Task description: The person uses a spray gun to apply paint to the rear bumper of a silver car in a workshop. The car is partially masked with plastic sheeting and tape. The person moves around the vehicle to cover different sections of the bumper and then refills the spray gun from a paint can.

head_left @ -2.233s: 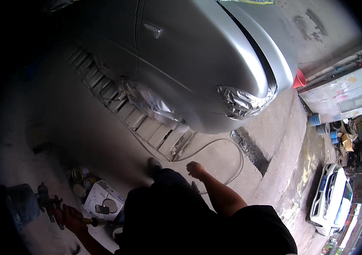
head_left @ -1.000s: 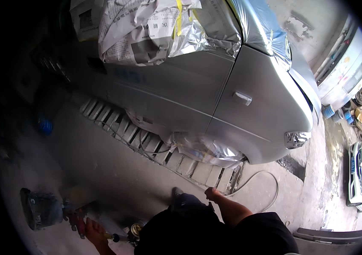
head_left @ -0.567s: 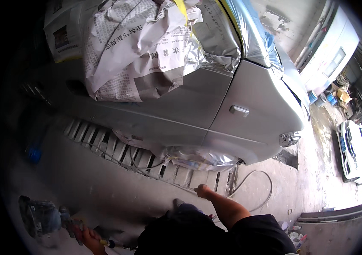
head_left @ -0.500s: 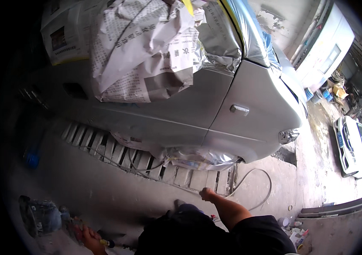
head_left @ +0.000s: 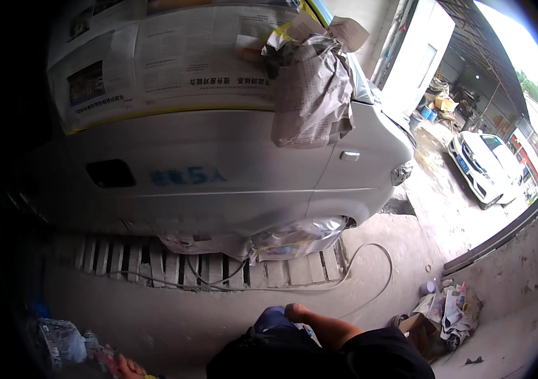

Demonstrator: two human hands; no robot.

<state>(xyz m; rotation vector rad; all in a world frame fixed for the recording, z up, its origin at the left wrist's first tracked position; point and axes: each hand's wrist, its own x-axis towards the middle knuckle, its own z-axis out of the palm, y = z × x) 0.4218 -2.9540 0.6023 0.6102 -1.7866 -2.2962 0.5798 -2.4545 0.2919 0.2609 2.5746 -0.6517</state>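
My left hand is closed on a spray gun at the lower left, partly cut off by the frame edge. The gun carries a cloudy, stained cup. My right hand is closed beside my dark-trousered leg; whatever is inside its fingers is hidden. In front of me stands a silvery vehicle with blue stencilled marks on its side. Newspaper and yellow tape mask its upper windows, a crumpled sheet hangs near the right end, and paper with shiny film wraps the wheel area.
A slatted floor grate runs along the vehicle, with a hose looping over the concrete. Crumpled papers and cans lie at lower right against a low wall. Beyond the opening are a white car and clutter.
My view has turned and lifted, bringing more of the masked windows and the yard into frame. Both hands sit lower in view; the left still grips the gun.
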